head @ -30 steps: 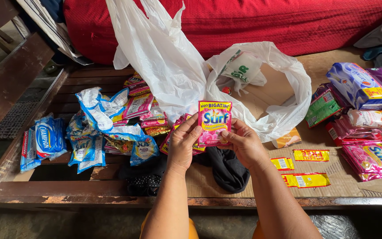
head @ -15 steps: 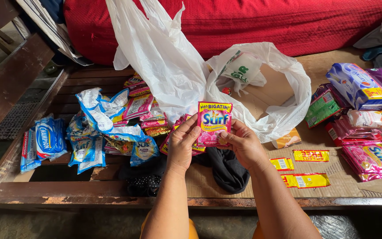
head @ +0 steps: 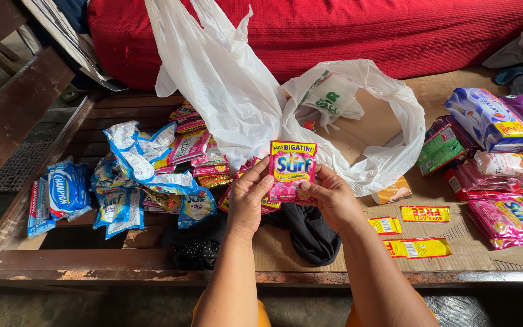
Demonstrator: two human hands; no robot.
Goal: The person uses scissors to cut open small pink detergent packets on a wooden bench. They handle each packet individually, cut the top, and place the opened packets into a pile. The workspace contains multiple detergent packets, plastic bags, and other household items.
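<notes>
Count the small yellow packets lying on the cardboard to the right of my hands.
3: one upper packet farthest right, one small packet nearest the right hand, and one long packet below them. More may lie hidden under other things.

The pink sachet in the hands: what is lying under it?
Under the pink sachet, held by the left hand and right hand, lie more pink sachets and a black cloth on cardboard. The hands and the sachet cover whatever lies directly beneath them.
</notes>
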